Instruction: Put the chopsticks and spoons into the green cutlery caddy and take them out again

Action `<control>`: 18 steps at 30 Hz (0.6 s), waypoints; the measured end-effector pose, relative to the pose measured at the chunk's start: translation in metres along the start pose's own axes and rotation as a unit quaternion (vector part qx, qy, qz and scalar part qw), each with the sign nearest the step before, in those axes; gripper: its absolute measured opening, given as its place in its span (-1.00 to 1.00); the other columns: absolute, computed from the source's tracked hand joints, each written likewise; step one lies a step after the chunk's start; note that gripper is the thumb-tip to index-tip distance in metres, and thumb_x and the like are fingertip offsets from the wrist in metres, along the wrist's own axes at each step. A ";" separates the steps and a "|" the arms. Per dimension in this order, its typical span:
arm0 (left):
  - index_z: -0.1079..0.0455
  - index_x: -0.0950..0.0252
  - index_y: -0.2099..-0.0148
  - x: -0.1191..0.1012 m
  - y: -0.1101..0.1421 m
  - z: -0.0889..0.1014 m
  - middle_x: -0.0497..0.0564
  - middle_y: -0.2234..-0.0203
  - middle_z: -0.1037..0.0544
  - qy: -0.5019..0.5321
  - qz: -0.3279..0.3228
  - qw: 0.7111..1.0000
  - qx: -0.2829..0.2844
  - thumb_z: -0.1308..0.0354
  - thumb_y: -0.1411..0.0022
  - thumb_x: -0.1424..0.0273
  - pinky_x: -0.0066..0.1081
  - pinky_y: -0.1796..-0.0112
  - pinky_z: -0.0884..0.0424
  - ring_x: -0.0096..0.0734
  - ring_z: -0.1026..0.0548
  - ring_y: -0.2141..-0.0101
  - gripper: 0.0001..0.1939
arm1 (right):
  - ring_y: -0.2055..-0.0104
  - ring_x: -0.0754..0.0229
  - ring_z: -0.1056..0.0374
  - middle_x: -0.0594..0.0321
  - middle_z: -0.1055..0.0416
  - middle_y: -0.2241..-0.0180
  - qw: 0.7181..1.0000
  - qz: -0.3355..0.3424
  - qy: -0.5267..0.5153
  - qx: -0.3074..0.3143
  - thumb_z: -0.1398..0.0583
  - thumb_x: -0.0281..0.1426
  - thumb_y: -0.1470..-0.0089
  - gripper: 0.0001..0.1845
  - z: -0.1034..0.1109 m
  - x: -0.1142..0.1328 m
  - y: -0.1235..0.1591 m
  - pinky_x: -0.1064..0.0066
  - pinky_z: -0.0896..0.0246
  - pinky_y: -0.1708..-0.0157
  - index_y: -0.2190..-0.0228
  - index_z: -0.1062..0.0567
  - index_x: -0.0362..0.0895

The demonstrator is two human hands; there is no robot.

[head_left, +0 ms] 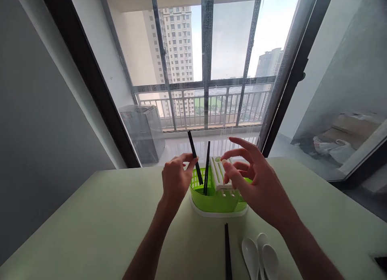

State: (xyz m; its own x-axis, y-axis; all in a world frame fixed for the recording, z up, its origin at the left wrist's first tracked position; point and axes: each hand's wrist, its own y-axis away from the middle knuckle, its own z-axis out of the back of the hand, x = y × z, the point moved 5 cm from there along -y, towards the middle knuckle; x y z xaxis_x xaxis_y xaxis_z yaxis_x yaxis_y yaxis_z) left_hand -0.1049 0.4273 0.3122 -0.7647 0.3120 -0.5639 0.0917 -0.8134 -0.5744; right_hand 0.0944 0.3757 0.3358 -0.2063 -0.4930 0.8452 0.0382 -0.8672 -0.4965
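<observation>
A pair of black chopsticks [198, 169] is pinched between the thumb and fingers of my left hand [178, 175]. They slant, with their lower ends over the left basket part of a green cutlery holder [211, 203]. More black chopsticks [207, 167] stand in that holder, leaning slightly. My right hand [249, 171] is beside the white slotted rack [216, 173] on the holder, index finger raised and the other fingers curled apart from it. Nothing shows in its grasp; whether its fingertips touch the rack I cannot tell. The hand covers the holder's right part.
Black chopsticks [227, 251] lie on the pale green table [121, 215] in front of the holder. To their right are several white spoons [250, 253], close together. Beyond the table's far edge is a glass door to a balcony with a grey appliance [145, 130].
</observation>
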 end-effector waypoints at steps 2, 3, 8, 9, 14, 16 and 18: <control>-0.60 0.11 0.13 0.008 -0.002 -0.015 -0.06 0.26 -0.71 -0.021 0.017 0.999 0.044 -0.24 -0.31 0.26 -0.34 0.24 -0.51 -0.29 -0.63 0.35 -0.85 | 0.41 0.21 -0.52 0.12 -0.48 0.04 1.000 -0.005 -0.003 0.002 -0.23 -0.09 -0.22 -0.39 0.001 -0.001 -0.001 0.37 -0.52 0.51 -0.22 -0.27 0.03; -0.60 0.11 0.12 0.011 -0.002 -0.022 -0.05 0.25 -0.71 -0.026 0.024 0.998 0.061 -0.23 -0.31 0.26 -0.35 0.24 -0.50 -0.29 -0.63 0.35 -0.85 | 0.41 0.20 -0.52 0.12 -0.48 0.03 1.000 -0.007 -0.004 0.002 -0.23 -0.09 -0.22 -0.40 0.001 -0.002 -0.002 0.37 -0.52 0.51 -0.21 -0.28 0.03; -0.60 0.09 0.09 0.022 0.003 -0.043 -0.04 0.26 -0.70 -0.059 0.030 0.993 0.102 -0.21 -0.32 0.27 -0.35 0.26 -0.44 -0.24 -0.62 0.29 -0.83 | 0.40 0.21 -0.51 0.12 -0.47 0.02 1.000 -0.004 -0.003 0.007 -0.22 -0.10 -0.23 -0.44 0.002 -0.002 -0.004 0.38 -0.54 0.49 -0.18 -0.30 0.02; -0.60 0.08 0.09 0.023 0.003 -0.045 -0.04 0.26 -0.70 -0.063 0.024 0.992 0.107 -0.21 -0.33 0.28 -0.36 0.26 -0.43 -0.23 -0.62 0.27 -0.83 | 0.41 0.22 -0.51 0.12 -0.47 0.02 1.000 -0.004 -0.001 0.007 -0.22 -0.10 -0.23 -0.45 0.002 -0.002 -0.004 0.38 -0.53 0.49 -0.18 -0.31 0.02; -0.59 0.12 0.10 0.023 0.004 -0.049 -0.01 0.25 -0.69 -0.053 -0.007 0.992 0.116 -0.20 -0.33 0.33 -0.31 0.18 -0.43 -0.20 -0.61 0.21 -0.85 | 0.39 0.20 -0.52 0.13 -0.49 0.07 1.000 -0.007 0.006 0.015 -0.22 -0.09 -0.23 -0.45 0.003 -0.001 -0.005 0.38 -0.53 0.49 -0.17 -0.32 0.01; -0.59 0.15 0.11 0.022 0.004 -0.050 0.00 0.25 -0.69 -0.029 -0.028 0.992 0.122 -0.21 -0.33 0.35 -0.29 0.12 -0.44 -0.21 -0.59 0.17 -0.85 | 0.39 0.20 -0.52 0.15 -0.49 0.07 1.000 -0.003 0.006 0.019 -0.22 -0.10 -0.23 -0.47 0.003 0.000 -0.005 0.38 -0.53 0.48 -0.16 -0.32 0.01; -0.58 0.17 0.10 0.022 0.003 -0.052 0.00 0.25 -0.69 -0.005 -0.049 0.990 0.130 -0.20 -0.34 0.36 -0.29 0.09 -0.44 -0.22 -0.57 0.14 -0.85 | 0.41 0.23 -0.51 0.16 -0.49 0.06 1.000 0.003 0.006 0.019 -0.22 -0.12 -0.23 -0.49 0.003 0.001 -0.005 0.39 -0.52 0.47 -0.15 -0.33 0.01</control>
State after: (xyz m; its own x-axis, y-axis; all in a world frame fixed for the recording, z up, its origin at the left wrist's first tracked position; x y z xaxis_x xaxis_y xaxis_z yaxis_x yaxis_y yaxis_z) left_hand -0.0880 0.4567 0.2673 -0.7678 0.3917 -0.5070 -0.1495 -0.8791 -0.4526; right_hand 0.0969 0.3791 0.3396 -0.2186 -0.4967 0.8400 0.0761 -0.8668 -0.4927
